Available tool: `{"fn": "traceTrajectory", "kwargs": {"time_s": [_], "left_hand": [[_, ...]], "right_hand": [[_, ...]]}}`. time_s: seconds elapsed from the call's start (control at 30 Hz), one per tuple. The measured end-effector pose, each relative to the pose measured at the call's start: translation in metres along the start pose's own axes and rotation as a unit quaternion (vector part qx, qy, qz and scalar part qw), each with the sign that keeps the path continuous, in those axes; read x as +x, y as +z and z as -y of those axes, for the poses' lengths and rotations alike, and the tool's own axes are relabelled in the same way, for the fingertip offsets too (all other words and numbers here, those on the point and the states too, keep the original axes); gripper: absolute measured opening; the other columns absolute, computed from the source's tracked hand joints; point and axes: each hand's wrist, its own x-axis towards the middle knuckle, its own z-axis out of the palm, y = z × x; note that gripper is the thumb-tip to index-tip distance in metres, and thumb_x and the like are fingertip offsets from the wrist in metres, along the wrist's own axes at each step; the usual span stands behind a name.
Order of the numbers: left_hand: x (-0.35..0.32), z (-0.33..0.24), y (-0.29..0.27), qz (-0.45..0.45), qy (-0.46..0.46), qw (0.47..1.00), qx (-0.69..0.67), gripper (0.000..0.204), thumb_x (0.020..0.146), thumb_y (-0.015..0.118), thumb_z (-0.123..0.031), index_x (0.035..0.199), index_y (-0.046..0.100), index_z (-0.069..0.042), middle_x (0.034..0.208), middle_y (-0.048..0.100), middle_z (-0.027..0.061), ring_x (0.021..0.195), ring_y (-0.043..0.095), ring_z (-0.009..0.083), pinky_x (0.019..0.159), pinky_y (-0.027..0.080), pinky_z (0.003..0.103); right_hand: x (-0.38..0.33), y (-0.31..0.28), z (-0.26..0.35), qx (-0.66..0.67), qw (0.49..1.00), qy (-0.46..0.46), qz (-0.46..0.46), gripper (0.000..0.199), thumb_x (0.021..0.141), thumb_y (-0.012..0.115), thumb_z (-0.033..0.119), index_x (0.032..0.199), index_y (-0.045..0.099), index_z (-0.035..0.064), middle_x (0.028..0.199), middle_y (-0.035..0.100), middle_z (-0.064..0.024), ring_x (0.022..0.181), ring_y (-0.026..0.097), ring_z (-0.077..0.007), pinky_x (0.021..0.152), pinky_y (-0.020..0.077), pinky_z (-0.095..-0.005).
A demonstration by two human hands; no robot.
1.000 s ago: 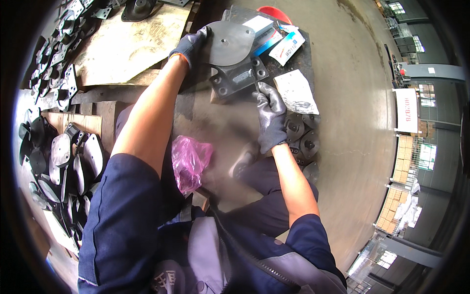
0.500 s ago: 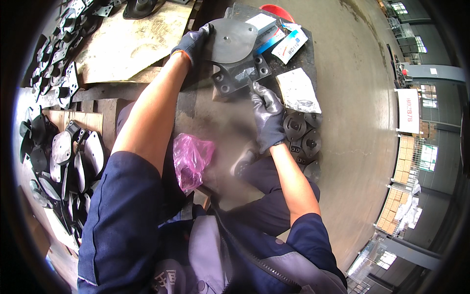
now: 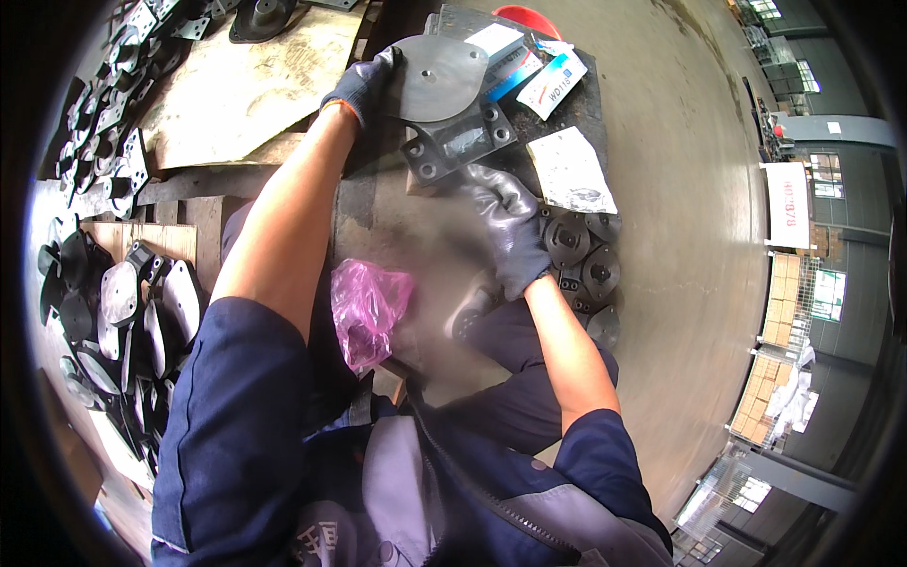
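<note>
My gloved left hand is closed round the left edge of a grey metal part, which has a rounded flat plate and a dark flange with bolt holes. The part rests at the near end of a dark bench, over a block mostly hidden beneath it. Just below the flange, my gloved right hand has its fingers curled together. What they hold, if anything, is blurred and hidden.
White-and-blue packets, a white sheet and a red bowl are by the part. Round metal parts lie right of my right hand. A pink plastic bag hangs near my knees. Metal parts pile up at left.
My right hand has moved a little left and toward me, below the flange. The left hand keeps its hold, and the part looks almost unmoved.
</note>
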Motion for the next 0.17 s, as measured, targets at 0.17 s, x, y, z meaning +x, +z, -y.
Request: {"fn": "traceTrajectory", "kwargs": {"time_s": [0.17], "left_hand": [[-0.007,-0.012,0.003,0.018,-0.080,0.993,-0.083,0.054,0.085,0.053,-0.051,0.115,0.058,-0.006,0.101,0.062,0.0059,0.090,0.054,0.0153,0.084,0.043,0.029]], "right_hand": [[0.007,-0.020,-0.018,-0.015,0.999,0.028,-0.039,0.025,0.087,0.048,-0.006,0.111,0.057,-0.0017,0.101,0.062,-0.0121,0.085,0.061,-0.0136,0.071,0.0464,-0.0169]]}}
